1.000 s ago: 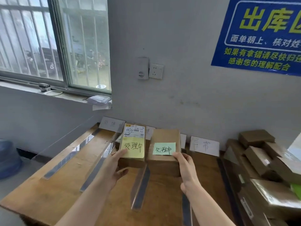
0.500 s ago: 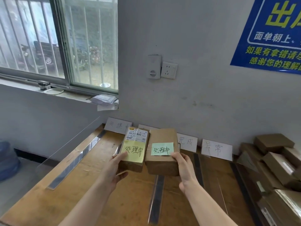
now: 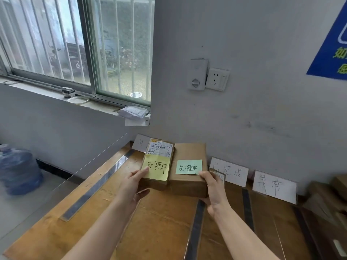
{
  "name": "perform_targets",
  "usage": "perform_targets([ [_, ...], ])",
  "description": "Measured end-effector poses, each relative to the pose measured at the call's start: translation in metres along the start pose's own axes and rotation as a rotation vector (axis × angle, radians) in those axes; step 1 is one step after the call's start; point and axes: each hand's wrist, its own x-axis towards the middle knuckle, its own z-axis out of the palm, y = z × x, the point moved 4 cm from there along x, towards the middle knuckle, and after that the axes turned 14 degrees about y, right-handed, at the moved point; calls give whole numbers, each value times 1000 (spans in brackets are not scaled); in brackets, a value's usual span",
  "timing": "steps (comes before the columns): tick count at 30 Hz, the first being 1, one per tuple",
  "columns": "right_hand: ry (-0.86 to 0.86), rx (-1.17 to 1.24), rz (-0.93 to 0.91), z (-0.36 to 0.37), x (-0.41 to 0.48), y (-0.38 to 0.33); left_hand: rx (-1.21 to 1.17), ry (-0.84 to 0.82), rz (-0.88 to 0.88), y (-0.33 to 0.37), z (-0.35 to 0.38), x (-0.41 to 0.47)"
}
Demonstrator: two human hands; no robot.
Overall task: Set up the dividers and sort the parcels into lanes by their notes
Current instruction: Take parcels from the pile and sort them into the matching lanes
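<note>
A clear divider [image 3: 97, 164] stands on edge along the left side of the wooden table [image 3: 159, 222], its dark base strip running toward the wall, apparently to fence off the leftmost lane. At the head of that lane a white lane card [image 3: 139, 142] leans against the wall, mostly hidden behind the parcels held in front of it, so only its first character can be read.

The person's left hand [image 3: 134, 186] holds a small parcel [image 3: 158, 163] above the table, its grip closed on the near left corner with the thumb on top, just at the edge of a yellow note [image 3: 156, 168] reading 处理中. Touching it on the right, a larger brown parcel [image 3: 188, 169] is held in the right hand [image 3: 214, 188], thumb pressed by the corner of its green note [image 3: 188, 167], which bears the same words. Both are held flat with notes upward, seemingly so the wording can be checked against the cards; the matching notes suggest both belong in the one lane.

Further right, cards reading 已完成 [image 3: 230, 171] and 异常 [image 3: 273, 186] lean on the wall, heading lanes marked by dark strips [image 3: 247, 209]. Unsorted brown parcels [image 3: 330, 196] wait at the far right edge.
</note>
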Motion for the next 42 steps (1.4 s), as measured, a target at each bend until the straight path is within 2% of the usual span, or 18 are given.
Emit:
perform_targets([
  [11, 31, 0, -12, 94, 8, 0, 42, 68, 23, 45, -42, 79],
  [17, 109, 68, 62, 167, 4, 13, 91, 128, -33, 59, -89, 150],
  [24, 115, 134, 213, 245, 2, 44, 144, 77, -125, 53, -107, 211],
  [33, 216, 106, 262, 269, 23, 72, 236, 88, -157, 29, -97, 262],
  [37, 258, 45, 226, 270, 35, 83, 320, 106, -110, 14, -92, 290],
  [42, 281, 23, 238, 274, 41, 92, 538, 194, -2, -13, -90, 342],
])
